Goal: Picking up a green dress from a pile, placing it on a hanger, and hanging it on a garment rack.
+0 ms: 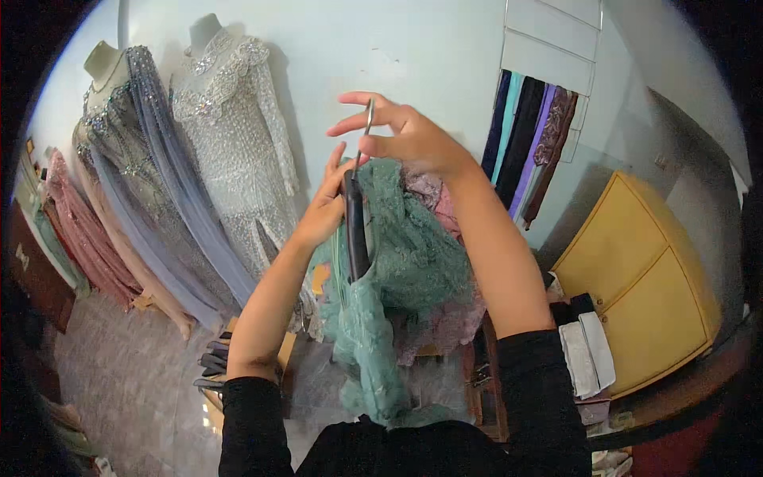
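Note:
A green lace dress (421, 254) hangs in front of me on a dark hanger (357, 230). The thumb of my right hand (417, 135) presses at the hanger's metal hook (369, 119), while its other fingers reach out past the hook. Just below, my left hand (322, 208) is closed around the top of the hanger, beside the fabric; part of its grip is hidden. Thin green straps (337, 246) run down next to the hanger. The skirt falls toward my body.
On the left, mannequins wear a white beaded gown (230, 127) and a grey-blue gown (119, 135); a pink gown (87, 230) hangs farther left. Folded fabrics (524, 135) drape from a wall rack (551, 33). A yellow cabinet (636, 278) stands at right. Pinkish fabric (445, 330) lies behind the dress.

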Motion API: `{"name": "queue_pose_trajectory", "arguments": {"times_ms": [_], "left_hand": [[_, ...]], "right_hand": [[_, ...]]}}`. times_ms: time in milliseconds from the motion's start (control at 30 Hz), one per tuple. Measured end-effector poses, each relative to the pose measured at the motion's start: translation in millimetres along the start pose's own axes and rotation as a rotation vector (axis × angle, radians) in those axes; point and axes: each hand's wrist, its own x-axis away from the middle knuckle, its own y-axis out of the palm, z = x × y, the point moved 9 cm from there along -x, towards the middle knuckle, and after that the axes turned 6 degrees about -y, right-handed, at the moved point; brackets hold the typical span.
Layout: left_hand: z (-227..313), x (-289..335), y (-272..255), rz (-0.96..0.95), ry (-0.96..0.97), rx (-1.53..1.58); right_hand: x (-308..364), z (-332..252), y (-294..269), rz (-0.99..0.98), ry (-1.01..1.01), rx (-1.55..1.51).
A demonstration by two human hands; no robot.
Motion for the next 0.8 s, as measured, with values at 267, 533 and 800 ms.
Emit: {"name": "queue_pose_trajectory", "arguments": {"times_ms": [267,533,800], "left_hand": [[37,20,27,-0.023,-0.085,0.087],[34,32,20,-0.005,-0.027,-0.622],[59,48,9,0.074,0.111,-1.008]], "right_hand": [[12,-38,-25,0.323,-0.192,0.292],[16,-62,-15,0.357,-0.164,0.859],[12,-55,14,0.100,-0.147,0.207]]}}
